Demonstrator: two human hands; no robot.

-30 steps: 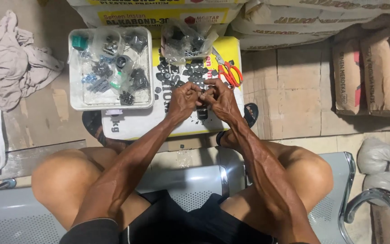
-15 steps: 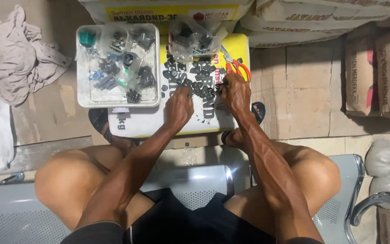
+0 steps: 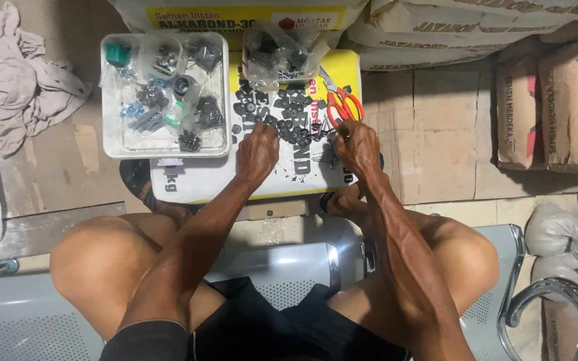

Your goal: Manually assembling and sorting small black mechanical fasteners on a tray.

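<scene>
We have our left hand fingers curled down onto the black parts spread across the sack; can't tell if anything is pinched. Our right hand sits beside the orange scissors, fingertips on small screws, grip hidden.

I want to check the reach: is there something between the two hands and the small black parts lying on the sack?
Nothing visible. The left hand and the right hand already rest at the edge of the small black parts on the sack. The orange-handled scissors lie beside the right hand, not blocking it.
</scene>
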